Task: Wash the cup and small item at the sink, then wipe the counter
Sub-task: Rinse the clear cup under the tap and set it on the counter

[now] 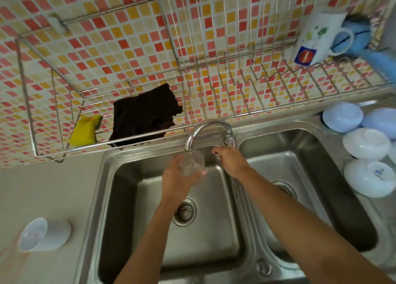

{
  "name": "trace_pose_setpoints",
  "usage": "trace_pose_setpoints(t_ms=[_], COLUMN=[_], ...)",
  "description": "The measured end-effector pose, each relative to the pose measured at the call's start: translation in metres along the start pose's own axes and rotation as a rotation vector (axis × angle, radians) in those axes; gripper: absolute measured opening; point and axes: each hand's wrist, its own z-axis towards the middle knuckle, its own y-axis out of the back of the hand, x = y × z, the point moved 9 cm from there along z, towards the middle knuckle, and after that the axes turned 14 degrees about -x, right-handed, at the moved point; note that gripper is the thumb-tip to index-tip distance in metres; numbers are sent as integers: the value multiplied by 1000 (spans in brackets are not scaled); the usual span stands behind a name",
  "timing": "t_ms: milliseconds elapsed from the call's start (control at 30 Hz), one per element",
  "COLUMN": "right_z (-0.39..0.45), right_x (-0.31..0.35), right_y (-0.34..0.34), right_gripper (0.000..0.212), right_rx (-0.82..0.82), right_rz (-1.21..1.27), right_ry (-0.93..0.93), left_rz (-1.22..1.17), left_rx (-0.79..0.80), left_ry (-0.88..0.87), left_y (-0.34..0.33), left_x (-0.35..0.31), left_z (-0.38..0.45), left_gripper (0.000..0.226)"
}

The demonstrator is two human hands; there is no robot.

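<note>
My left hand (174,181) grips a small clear glass cup (192,162) over the left basin of the steel double sink (120,176). Water runs from the curved tap spout (194,135) into the cup. My right hand (230,160) reaches to the tap's handle (229,139) behind the divider, its fingers curled around it. A white cup (46,234) lies tipped on its side on the grey counter (49,187) at the left. A dark cloth (144,114) and a yellow sponge (84,130) sit on the wire rack (34,123) above the sink.
Several pale bowls (364,144) stand upside down on the drainboard at the right. A white mug (317,38) and a blue brush (362,35) rest on the rack's upper right. The right basin (300,176) holds nothing. Tiled wall lies behind.
</note>
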Motion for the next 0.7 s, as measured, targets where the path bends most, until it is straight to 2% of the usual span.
trace_pose_setpoints(t_ms=[233, 367, 467, 633, 700], right_z=[1, 2, 1, 1, 1], right_x=[-2, -2, -3, -2, -4], right_y=[0, 0, 0, -3, 2], right_gripper=[37, 43, 45, 22, 13], right_rx=[-29, -26, -14, -27, -87], right_rz=[-3, 2, -7, 31, 85], right_ry=[13, -6, -13, -32, -60], left_rz=[26, 57, 78, 60, 53], left_rx=[92, 26, 96, 94, 109], left_ry=[-11, 40, 33, 68, 54], left_y=[-13, -8, -15, -16, -19], left_x=[8, 19, 23, 31, 30], left_z=[-11, -4, -12, -15, -16], left_gripper=[60, 67, 64, 68, 67])
